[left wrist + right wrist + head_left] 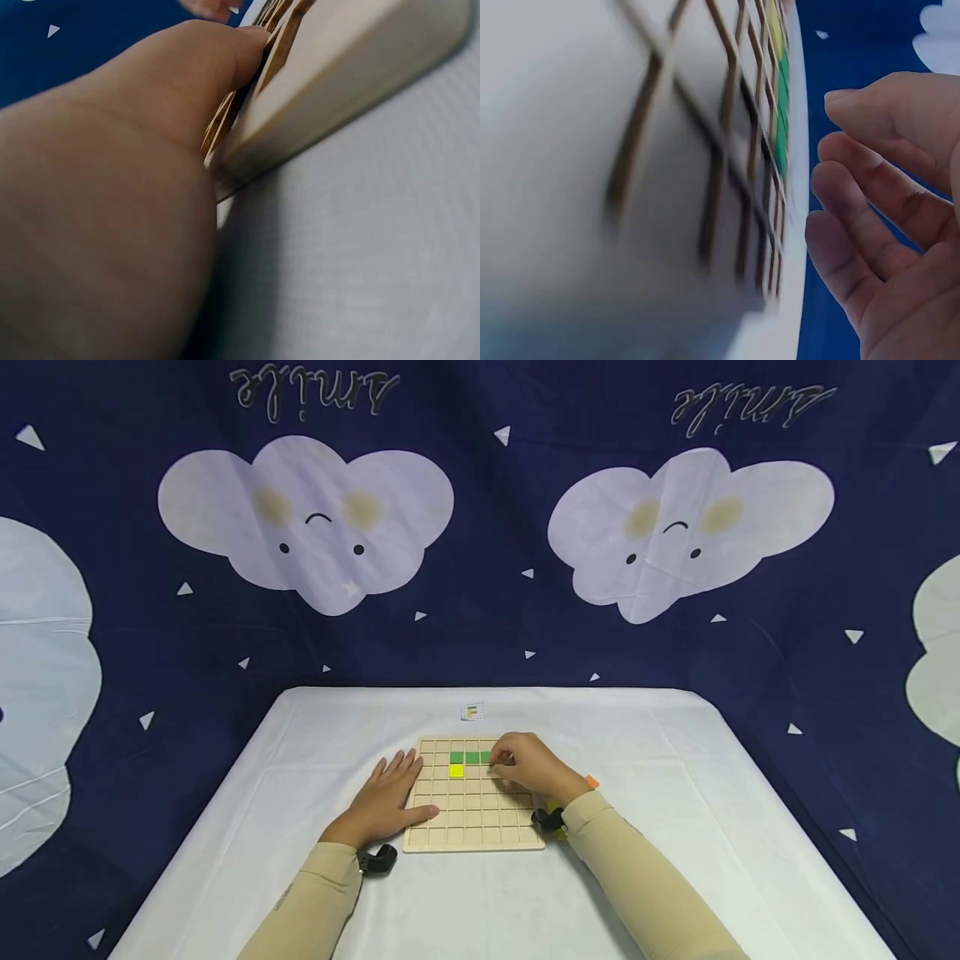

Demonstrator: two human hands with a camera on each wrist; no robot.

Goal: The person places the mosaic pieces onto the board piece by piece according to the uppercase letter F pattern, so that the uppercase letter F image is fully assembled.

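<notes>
A square wooden grid board (480, 837) lies on the white table. Three green square tiles (472, 757) sit side by side in an upper row of it, with one yellow tile (456, 771) just below the leftmost. My left hand (384, 797) rests with fingers spread on the board's left edge, thumb reaching onto the grid. Over the upper right part of the board is my right hand (534, 765), its fingertips beside the rightmost green tile. In the right wrist view its fingers (855, 161) are loosely bent, and no tile shows between them.
Beyond the board's far edge lies a small card (472, 712) with a coloured pattern. An orange piece (592, 782) and some yellow pieces (553, 808) are partly hidden by the right wrist. A dark blue cloth (495, 643) with clouds hangs behind the table.
</notes>
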